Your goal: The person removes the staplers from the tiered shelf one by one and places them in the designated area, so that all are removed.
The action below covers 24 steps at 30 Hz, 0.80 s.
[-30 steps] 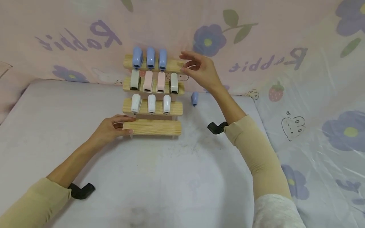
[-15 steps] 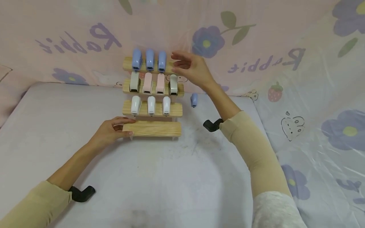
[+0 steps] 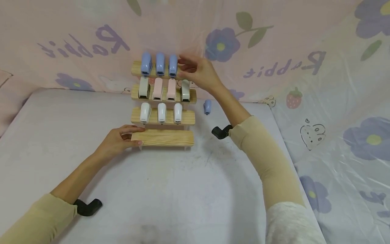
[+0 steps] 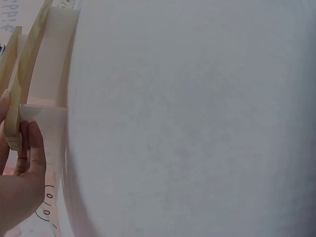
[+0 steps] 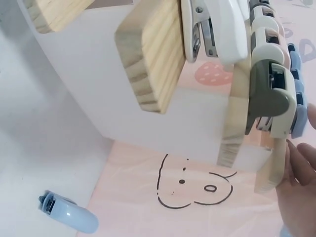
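Note:
Four wooden shelf tiers form a stepped rack holding small staplers. My left hand point(image 3: 114, 140) grips the left end of the lowest shelf point(image 3: 166, 138), thumb at the front edge and fingers behind; the left wrist view shows fingertips under the board point(image 4: 24, 74). My right hand point(image 3: 199, 73) is at the right end of the top shelf point(image 3: 136, 68), fingers apart and bent, fingertips beside the rightmost blue stapler point(image 3: 173, 65). Whether they touch it is unclear. In the right wrist view, that hand point(image 5: 298, 185) is partly cut off beside the top board point(image 5: 271, 173).
Below the blue staplers stand grey staplers point(image 3: 144, 87) and pink ones point(image 3: 157, 88), then white staplers point(image 3: 161, 112) one tier lower. A loose blue stapler point(image 3: 207, 106) lies on the table point(image 3: 182, 189) right of the rack. A patterned curtain point(image 3: 259, 34) hangs close behind.
My right hand has moved left along the top shelf, from its right end to beside the rightmost blue stapler. The left hand keeps its place, and the staplers stand as before.

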Available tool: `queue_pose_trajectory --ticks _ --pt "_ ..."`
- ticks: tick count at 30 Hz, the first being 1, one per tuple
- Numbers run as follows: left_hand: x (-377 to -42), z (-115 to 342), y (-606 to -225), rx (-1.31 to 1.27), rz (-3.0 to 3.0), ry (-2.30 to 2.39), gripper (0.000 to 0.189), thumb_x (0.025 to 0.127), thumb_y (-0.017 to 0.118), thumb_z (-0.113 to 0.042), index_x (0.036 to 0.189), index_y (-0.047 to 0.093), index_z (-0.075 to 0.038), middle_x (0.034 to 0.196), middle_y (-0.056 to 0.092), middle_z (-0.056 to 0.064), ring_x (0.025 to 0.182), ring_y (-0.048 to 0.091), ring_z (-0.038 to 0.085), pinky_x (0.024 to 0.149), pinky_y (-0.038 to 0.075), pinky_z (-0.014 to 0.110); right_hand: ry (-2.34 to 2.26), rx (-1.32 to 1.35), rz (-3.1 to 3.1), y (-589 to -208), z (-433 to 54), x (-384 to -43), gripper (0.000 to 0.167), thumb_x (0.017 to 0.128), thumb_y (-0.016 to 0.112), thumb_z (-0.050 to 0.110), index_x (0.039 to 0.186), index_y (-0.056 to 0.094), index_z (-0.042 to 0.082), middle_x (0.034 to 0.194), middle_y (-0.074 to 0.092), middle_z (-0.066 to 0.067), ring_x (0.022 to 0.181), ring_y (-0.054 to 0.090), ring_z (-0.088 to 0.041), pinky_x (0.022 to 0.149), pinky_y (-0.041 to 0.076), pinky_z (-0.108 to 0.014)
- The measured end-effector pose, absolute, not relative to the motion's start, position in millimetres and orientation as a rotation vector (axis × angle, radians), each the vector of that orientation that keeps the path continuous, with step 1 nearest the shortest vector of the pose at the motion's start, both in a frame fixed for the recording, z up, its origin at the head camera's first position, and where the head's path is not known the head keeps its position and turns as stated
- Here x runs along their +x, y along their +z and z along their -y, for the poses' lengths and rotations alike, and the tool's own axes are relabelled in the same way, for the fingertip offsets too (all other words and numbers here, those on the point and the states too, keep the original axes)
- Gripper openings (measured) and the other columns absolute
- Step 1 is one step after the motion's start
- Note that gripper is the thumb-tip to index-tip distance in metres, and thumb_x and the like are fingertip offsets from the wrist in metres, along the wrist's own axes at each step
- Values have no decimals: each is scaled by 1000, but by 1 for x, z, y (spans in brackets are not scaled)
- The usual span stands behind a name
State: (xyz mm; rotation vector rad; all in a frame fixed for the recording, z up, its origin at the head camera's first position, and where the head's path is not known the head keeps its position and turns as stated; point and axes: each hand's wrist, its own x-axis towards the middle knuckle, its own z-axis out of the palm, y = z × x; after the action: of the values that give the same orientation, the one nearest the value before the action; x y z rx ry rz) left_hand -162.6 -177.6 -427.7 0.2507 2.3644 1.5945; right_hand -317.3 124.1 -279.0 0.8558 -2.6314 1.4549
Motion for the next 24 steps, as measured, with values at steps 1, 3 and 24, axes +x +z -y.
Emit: queue_pose_trajectory --ticks 1,3,24 --pt "-162 178 -427 250 -2366 1592 54 85 81 -26 133 64 -8 143 49 10 133 42 31 108 37 44 1445 853 2637 -279 -123 -318 62 88 77 13 143 51 2 132 63 -12 111 64 -21 96 48 -25" --pt "-162 179 -427 249 -2365 1593 54 85 81 -26 133 64 -9 143 49 9 131 44 30 105 40 36 1438 835 2662 -279 -121 -318 64 88 78 16 145 50 5 133 63 -10 112 64 -18 96 47 -24" --pt "-163 178 -430 236 -2364 1597 54 85 81 -23 134 63 -9 144 49 10 129 47 30 90 42 13 1454 824 2723 -280 -108 -323 70 87 79 16 149 46 13 140 57 -6 115 61 -17 92 50 -26"
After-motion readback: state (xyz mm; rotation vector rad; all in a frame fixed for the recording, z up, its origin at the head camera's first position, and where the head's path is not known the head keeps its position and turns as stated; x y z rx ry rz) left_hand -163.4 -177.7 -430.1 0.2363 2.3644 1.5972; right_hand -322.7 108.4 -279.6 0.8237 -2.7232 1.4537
